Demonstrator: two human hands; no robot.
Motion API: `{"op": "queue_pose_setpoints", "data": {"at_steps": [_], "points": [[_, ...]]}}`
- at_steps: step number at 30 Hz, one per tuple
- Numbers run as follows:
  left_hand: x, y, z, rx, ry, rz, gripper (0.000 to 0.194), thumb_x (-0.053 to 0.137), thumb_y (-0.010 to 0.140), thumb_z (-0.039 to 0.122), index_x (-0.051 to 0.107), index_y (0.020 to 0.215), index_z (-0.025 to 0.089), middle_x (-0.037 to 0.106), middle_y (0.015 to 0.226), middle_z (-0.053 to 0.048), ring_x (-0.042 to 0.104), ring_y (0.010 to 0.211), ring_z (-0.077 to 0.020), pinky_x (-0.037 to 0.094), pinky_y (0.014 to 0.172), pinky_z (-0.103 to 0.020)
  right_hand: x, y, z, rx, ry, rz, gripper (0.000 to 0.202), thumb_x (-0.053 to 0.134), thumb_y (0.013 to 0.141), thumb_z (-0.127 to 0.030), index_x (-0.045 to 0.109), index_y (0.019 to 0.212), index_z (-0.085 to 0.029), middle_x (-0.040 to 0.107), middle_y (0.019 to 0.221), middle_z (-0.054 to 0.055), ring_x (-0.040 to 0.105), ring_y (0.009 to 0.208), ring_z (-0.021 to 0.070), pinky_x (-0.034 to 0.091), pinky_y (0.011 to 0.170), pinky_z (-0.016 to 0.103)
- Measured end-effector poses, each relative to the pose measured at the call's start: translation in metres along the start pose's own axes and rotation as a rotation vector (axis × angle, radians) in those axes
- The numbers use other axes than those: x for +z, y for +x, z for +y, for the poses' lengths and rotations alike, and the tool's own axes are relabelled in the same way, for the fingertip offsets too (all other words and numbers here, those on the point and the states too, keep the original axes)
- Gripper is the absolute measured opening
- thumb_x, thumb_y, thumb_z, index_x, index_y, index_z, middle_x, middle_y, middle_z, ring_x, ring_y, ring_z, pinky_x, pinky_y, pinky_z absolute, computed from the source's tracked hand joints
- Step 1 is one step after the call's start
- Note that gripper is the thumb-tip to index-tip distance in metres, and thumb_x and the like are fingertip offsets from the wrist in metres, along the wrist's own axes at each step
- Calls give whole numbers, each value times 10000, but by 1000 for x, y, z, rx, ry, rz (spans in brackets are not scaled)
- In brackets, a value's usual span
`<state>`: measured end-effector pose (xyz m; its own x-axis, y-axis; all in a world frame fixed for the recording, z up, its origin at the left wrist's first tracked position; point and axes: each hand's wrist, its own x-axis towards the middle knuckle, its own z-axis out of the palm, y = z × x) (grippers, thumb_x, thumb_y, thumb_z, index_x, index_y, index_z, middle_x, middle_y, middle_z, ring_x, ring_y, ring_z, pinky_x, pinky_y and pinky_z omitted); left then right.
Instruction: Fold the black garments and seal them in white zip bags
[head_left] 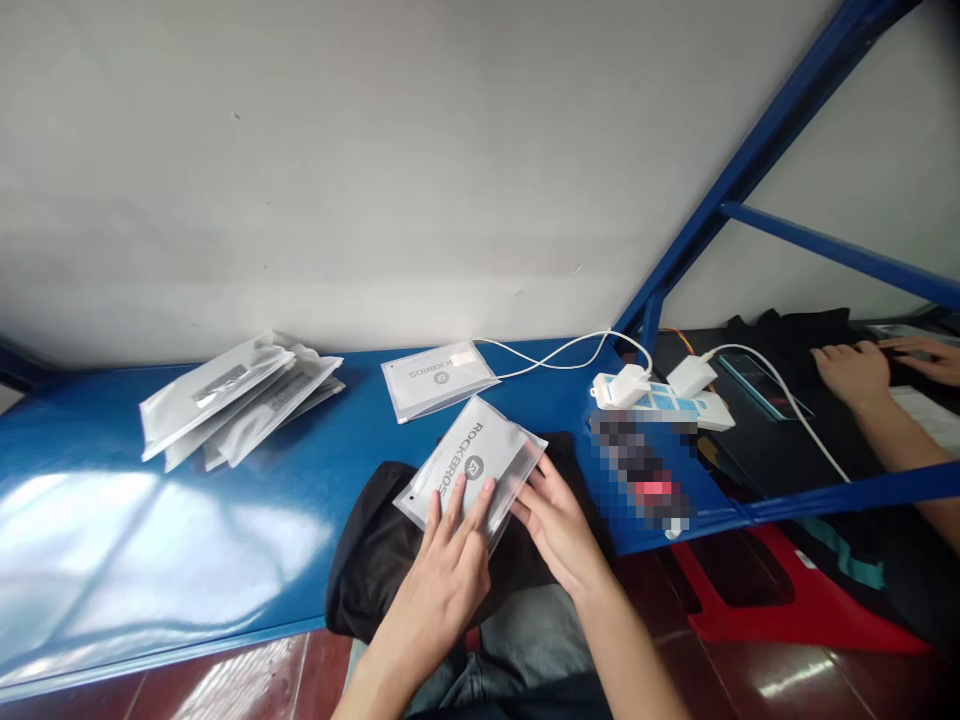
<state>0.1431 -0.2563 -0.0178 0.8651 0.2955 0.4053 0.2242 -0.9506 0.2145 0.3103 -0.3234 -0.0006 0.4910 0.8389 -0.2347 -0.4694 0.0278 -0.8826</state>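
Note:
A frosted plastic zip pouch (474, 440) printed "ROCKBROS" lies tilted over a black cloth (367, 570) at the table's front edge. On top of the pouch rests my left hand (454, 550), its fingers spread over the lower part of the print. My right hand (555, 520) grips the pouch's right edge, some of its fingers hidden behind the plastic. Just beyond, a second ROCKBROS pouch (420, 385) lies flat on the blue table (360, 420). What is inside either pouch cannot be made out.
Several filled pouches (232, 390) are piled at the left. White cables run to a power strip (675, 400) on the right, beside a pixelated patch. Past the blue metal frame (720, 190) are a phone (761, 385), another person's hands (855, 370) and a red stool (795, 600).

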Motion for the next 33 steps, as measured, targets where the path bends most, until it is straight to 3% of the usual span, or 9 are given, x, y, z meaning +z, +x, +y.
{"op": "queue_pose_setpoints", "data": {"at_steps": [4,7,10,13,16,18,21,26,33], "points": [[-5,-6,-7,-23,7,24,99,477,1006,125,553,960,169,283,1699,-148,226,1580,-361,426,1195,-618,-2,-4,9,-53,-97,6,760,751,894,-497,403,1568,-446,507,1589,32,638,1301,266,575,1057,461],[-16,-20,-14,-38,-17,17,171,615,1005,354,610,1022,184,301,1695,-135,273,1569,-357,472,1170,-577,-28,-28,4,-105,-465,55,610,701,936,-482,529,1510,-372,601,1470,91,773,907,216,680,769,381],[-27,-34,-22,-8,-35,6,236,657,986,349,649,1186,223,412,1647,-98,351,1540,-332,513,1133,-550,-51,-53,-9,-410,-828,120,271,657,980,-339,741,1232,-284,716,1128,78,686,637,138,606,543,277],[-35,-41,-30,53,-84,21,261,591,1026,261,648,1279,237,572,1525,-90,514,1433,-290,558,1078,-491,-46,-63,-19,-789,-1051,5,206,658,960,-148,761,1096,-265,689,882,35,657,698,144,563,608,265],[-38,-42,-34,60,-144,77,268,499,1056,185,662,1268,213,715,1334,-86,660,1259,-246,598,987,-413,-20,-58,-17,-979,-1232,-193,239,712,933,-142,747,1138,-259,700,852,22,638,757,163,519,682,313],[-38,-41,-34,47,-154,103,247,509,1048,166,675,1228,198,752,1252,-79,694,1195,-240,607,948,-391,-2,-51,-10,-1041,-1324,-257,219,736,937,-210,741,1150,-262,724,884,15,620,777,171,463,691,343],[-35,-40,-32,16,-141,141,227,552,1021,133,682,1200,186,761,1229,-71,699,1190,-238,609,954,-381,10,-38,1,-1103,-1355,-288,71,739,950,-274,747,1020,-262,731,884,-11,595,802,165,391,708,357],[-28,-38,-30,23,-137,169,220,576,1012,137,697,1188,186,764,1223,-66,709,1193,-231,619,968,-351,2,-30,7,-1165,-1381,-332,65,758,943,-316,746,990,-272,743,894,-29,582,856,162,352,767,366],[-21,-32,-25,-3,-148,220,197,540,1031,157,695,1150,180,772,1175,-78,733,1153,-218,626,914,-276,1,-26,9,-1268,-1338,-254,48,778,930,-286,755,968,-268,761,819,-45,587,805,140,333,759,361]]}}
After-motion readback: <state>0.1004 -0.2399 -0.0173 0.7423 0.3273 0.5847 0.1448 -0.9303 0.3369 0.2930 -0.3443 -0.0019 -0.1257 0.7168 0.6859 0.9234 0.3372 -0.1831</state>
